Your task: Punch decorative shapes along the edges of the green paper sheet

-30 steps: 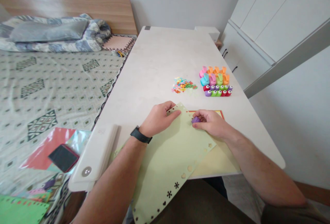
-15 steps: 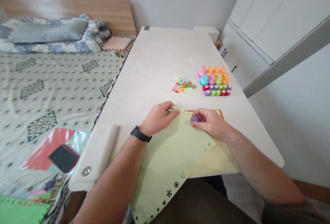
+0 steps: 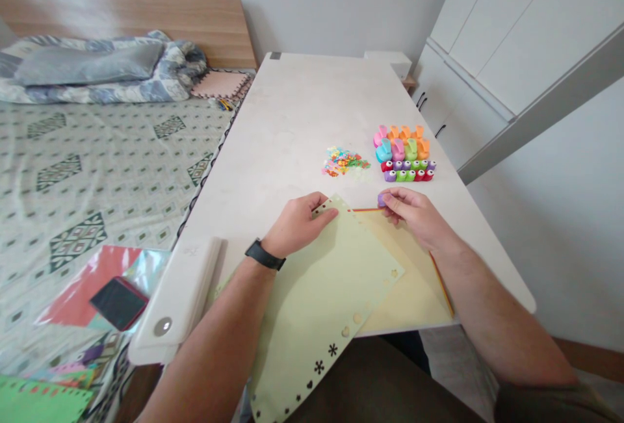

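Note:
My left hand (image 3: 306, 223) pinches the far corner of a pale green paper sheet (image 3: 322, 293), thumb on top. Shaped holes such as stars, hearts and snowflakes run along the sheet's edges, and its near end hangs over the table edge. Off to the right, my right hand (image 3: 412, 212) holds a small purple craft punch (image 3: 383, 200) between thumb and fingers, apart from the sheet. Under the green sheet and that hand lies a stack of paper with a pale yellow top (image 3: 407, 293) and red and orange edges.
Craft punches (image 3: 403, 153) stand in rows at the right, beside a pile of colourful paper cut-outs (image 3: 344, 162). A white laminator-like device (image 3: 180, 299) lies at the table's left edge. On the bed are a phone (image 3: 119, 303) and coloured paper (image 3: 88, 286).
My right hand has drawn the purple punch off the green sheet's edge and moved it up and right. My left hand keeps its hold on the sheet.

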Demonstrator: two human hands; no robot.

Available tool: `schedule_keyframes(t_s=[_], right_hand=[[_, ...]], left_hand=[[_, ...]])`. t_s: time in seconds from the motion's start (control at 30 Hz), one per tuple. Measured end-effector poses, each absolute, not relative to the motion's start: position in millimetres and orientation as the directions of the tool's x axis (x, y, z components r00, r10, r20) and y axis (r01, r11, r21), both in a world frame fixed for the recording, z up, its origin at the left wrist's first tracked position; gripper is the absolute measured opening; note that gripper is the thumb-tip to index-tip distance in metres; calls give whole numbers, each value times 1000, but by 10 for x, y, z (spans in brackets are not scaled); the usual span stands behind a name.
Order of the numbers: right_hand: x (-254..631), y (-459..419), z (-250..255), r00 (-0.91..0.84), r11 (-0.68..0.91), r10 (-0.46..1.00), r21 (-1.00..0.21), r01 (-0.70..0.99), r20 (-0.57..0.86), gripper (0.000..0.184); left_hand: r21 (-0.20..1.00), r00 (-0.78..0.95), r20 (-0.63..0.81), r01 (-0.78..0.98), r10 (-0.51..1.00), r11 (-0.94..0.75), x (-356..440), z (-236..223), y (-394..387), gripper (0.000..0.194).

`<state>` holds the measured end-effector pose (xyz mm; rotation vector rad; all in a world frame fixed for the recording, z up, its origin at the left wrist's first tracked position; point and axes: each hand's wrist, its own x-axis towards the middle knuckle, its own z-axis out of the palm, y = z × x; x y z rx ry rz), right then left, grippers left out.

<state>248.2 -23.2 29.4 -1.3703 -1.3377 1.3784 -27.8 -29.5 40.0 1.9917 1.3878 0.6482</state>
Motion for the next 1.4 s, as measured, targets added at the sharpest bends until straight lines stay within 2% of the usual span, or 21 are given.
schedule_keyframes(t_s=[0.17, 0.4, 0.57, 0.87, 1.23, 1.4], right_hand=[[2454, -213, 267, -108, -182, 976, -982, 51, -186, 38], [2416, -183, 310, -88, -291, 955, -952, -93, -283, 47], [2417, -161, 263, -76, -294, 954, -954, -63, -289, 48], [2383, 3, 89, -39, -128, 991, -992, 12, -129, 45], [2341, 99, 73, -19, -81, 996, -995, 61, -82, 44], [2323, 144, 84, -21, -81, 996, -996, 29, -82, 43]], left_hand=[[727, 338, 42, 636, 940, -261, -279, 387, -287, 29], [723, 336, 39, 641, 941, -259, -273, 382, -293, 30], [723, 336, 35, 642, 941, -256, -272, 378, -298, 30], [730, 338, 51, 629, 940, -266, -281, 350, -285, 27], [731, 333, 80, 621, 940, -282, -285, 340, -292, 25], [729, 322, 79, 627, 943, -275, -288, 341, -285, 25]])
